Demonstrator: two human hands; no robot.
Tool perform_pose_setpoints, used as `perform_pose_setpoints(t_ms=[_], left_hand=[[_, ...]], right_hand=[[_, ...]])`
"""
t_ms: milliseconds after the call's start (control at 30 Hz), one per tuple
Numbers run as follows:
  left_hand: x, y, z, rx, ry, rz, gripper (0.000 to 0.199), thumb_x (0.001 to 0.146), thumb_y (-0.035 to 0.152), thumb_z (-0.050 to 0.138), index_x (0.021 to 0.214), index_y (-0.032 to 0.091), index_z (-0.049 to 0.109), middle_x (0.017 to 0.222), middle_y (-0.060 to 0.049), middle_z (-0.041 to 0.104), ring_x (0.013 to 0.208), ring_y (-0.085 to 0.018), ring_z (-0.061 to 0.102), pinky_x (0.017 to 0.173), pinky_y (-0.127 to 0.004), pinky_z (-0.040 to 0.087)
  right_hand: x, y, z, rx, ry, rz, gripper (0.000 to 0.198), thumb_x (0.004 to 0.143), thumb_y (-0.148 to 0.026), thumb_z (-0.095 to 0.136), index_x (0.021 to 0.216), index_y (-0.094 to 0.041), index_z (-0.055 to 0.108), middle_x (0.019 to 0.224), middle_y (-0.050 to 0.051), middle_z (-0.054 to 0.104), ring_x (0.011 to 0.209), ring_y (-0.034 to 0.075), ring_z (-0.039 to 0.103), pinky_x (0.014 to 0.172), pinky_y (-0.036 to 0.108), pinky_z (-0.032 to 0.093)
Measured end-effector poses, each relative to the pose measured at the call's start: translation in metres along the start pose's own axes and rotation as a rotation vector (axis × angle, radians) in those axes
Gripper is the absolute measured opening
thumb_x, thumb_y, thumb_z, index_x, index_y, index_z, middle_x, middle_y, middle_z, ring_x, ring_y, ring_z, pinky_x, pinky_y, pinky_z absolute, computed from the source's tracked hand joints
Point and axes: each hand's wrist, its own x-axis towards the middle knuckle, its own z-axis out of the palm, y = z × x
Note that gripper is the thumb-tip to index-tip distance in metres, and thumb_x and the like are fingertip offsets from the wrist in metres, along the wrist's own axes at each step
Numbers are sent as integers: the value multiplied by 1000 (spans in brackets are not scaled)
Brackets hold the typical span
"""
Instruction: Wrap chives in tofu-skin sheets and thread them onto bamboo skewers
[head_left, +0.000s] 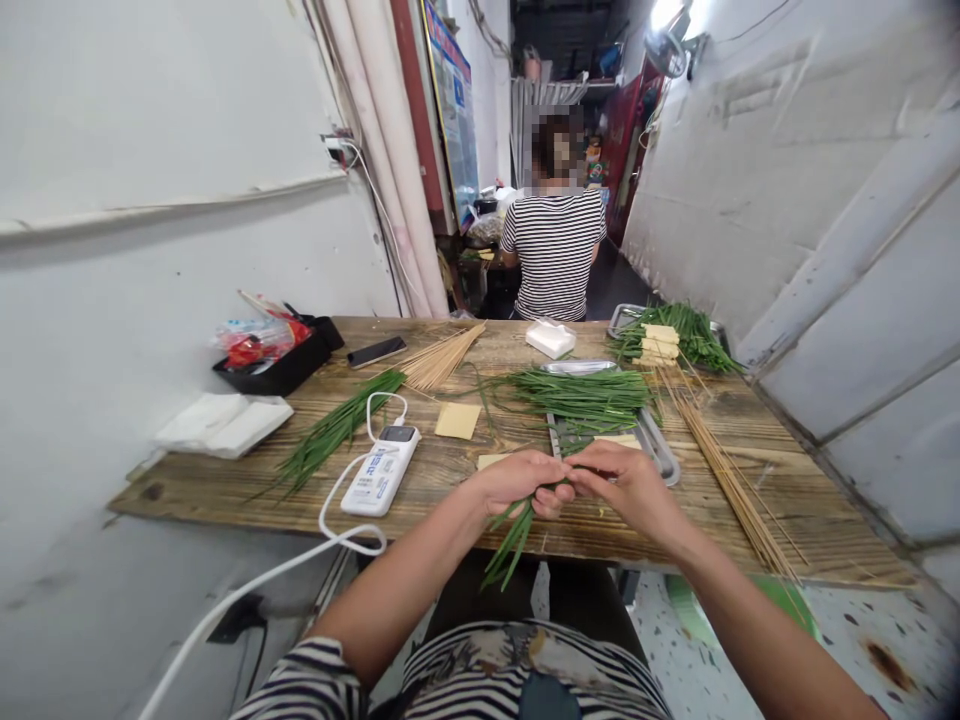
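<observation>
My left hand is closed round a small bunch of chives, whose green ends hang down past the table's front edge. Close against it, my right hand pinches at the other end of the bunch; its fingertips are partly hidden. Just beyond my hands is a metal tray with a heap of chives across it. A pale yellow square of tofu skin lies left of the tray, and another piece shows partly behind my left hand.
Bamboo skewers lie right, more skewers behind. Left are loose chives, a white power bank with cable, a phone and a black box. A second tray of chives stands far right. A person sits beyond.
</observation>
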Motion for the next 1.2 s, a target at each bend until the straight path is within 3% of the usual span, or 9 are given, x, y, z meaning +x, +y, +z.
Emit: perform_pose_setpoints(t_ms=[267,400,600,733,900,1200], left_hand=[[-3,0,-2,-5,-111,-61,34,71,32,74,82,4,59,66,0,44,48,-1,28,47,-19,13],[-7,0,-6,53,-53,-60,36,72,37,73,84,5,60,67,-2,47,49,-4,35,48,-19,17],[-18,-2,-12,86,50,-28,38,73,39,71,91,6,62,70,0,46,49,-3,33,47,-19,16],[-19,-10,-16,50,136,23,38,75,39,71,93,7,60,72,-1,48,50,-3,34,47,-18,19],[-16,-19,-11,-9,265,101,38,80,43,67,91,7,60,70,-1,49,50,-3,38,47,-17,23],[5,-18,5,-185,340,202,37,89,43,54,78,9,60,67,-4,56,53,-7,48,49,-18,35]], right_hand=[[-2,0,2,2,-27,50,23,81,-37,61,69,-20,71,66,3,65,65,15,58,63,28,45],[-3,4,-2,-15,-32,80,22,82,-37,59,71,-21,71,70,3,66,65,15,58,60,26,45],[0,16,-11,6,64,200,26,78,-44,61,76,-20,71,79,5,67,39,9,48,40,25,40],[3,15,-13,-120,144,91,23,82,-39,58,75,-21,71,77,4,67,52,14,57,47,27,44],[3,6,-9,-355,267,-146,19,87,-28,53,79,-21,69,78,4,69,70,16,62,65,28,48],[-15,2,27,-619,368,-411,23,93,-19,42,94,-19,66,86,9,65,81,17,61,73,29,50]])
